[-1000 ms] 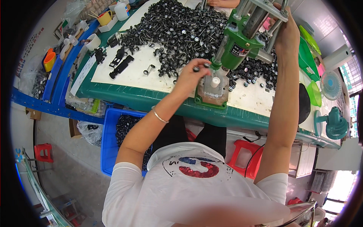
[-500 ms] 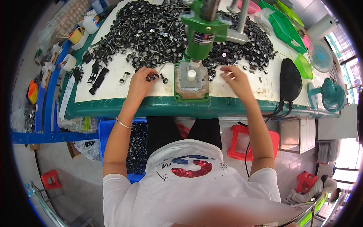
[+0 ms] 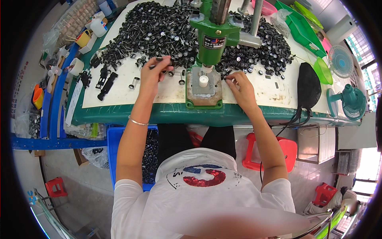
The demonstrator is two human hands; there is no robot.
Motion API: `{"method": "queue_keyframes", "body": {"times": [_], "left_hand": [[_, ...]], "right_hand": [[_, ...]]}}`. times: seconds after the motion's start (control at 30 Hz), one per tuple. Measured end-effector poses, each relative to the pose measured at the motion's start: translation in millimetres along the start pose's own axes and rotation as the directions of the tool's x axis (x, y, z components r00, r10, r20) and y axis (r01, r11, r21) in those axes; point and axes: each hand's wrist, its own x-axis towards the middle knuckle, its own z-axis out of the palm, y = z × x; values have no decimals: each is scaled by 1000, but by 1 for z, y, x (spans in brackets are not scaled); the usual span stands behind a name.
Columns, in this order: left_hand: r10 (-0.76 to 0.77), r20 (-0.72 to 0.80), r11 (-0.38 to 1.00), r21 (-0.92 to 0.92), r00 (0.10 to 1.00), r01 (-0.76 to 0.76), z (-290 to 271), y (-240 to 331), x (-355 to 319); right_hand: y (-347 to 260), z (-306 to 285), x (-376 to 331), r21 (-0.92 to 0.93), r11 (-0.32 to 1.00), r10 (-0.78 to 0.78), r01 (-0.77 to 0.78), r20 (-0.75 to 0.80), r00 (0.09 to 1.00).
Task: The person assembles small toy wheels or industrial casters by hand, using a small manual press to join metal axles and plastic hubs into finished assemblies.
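Note:
My left hand (image 3: 151,75) is at the near edge of a heap of small black wheels on metal axles (image 3: 155,32), its fingers curled. Dark bits show at its fingertips, but I cannot make out what they hold. Just right of it, a wheel axle (image 3: 182,77) lies on the white tabletop. My right hand (image 3: 242,91) pinches a small black wheel (image 3: 227,78) at the front of the loose wheels (image 3: 262,51). Between the hands stands a green press (image 3: 211,44), above a base plate (image 3: 204,95) carrying a round white holder (image 3: 203,81).
Black chassis-like parts (image 3: 106,85) and a single wheel axle (image 3: 134,83) lie at the left. To the right are a black cloth cap-like item (image 3: 308,85), a teal fan (image 3: 352,101) and a green tray (image 3: 300,28). A blue bin (image 3: 114,151) stands below the table edge.
My left hand has moved up and away to the heap. My right hand has come left and its fingers have closed at a wheel. The whole view has shifted slightly.

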Motion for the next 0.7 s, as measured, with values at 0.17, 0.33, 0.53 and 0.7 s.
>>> {"method": "queue_keyframes", "body": {"times": [0.17, 0.33, 0.53, 0.7], "left_hand": [[-96, 72, 979, -175, 993, 107, -7, 9, -10], [-155, 254, 943, -249, 955, 219, 7, 9, -30], [-151, 191, 968, -172, 970, 185, 19, 12, -42], [-78, 117, 991, 114, 990, 64, 38, 4, -45]], "right_hand": [[-36, 1, 10, 384, 920, 84, -79, 3, 996], [-70, 12, 17, 417, 908, -20, -30, 116, 993], [-67, 17, 21, 340, 931, 72, -134, 189, 979], [-61, 15, 23, 408, 897, 84, -171, 222, 971]]}}
